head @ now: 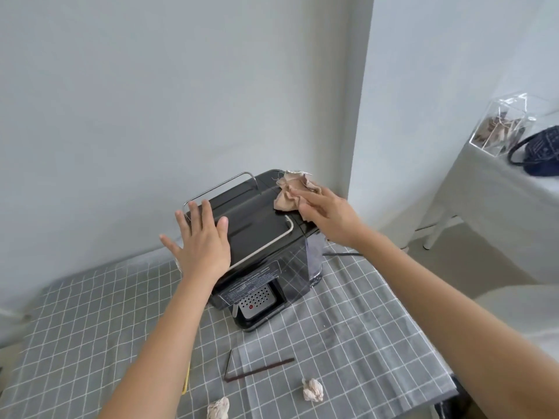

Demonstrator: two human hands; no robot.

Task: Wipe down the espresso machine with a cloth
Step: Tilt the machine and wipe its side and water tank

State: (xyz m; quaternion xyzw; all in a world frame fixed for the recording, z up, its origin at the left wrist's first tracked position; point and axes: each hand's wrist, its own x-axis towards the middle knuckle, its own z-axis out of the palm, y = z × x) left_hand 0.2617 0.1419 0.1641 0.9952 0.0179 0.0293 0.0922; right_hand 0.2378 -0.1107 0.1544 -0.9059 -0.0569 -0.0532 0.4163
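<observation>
- espresso machine [257, 237]: centre of the checked surface [90, 313], black glossy top, wire rail around it. Likely heavy and rigid; the slick top may let it skid.
- left hand [201, 246]: flat, fingers spread, pressing the top's 9 o'clock edge. Good brace point.
- right hand [325, 216]: straight fingers pressing the cloth [292, 192] onto the top's 1 o'clock corner.
- Cloth is soft, light and crumpled, so press it flat; don't pinch.
</observation>
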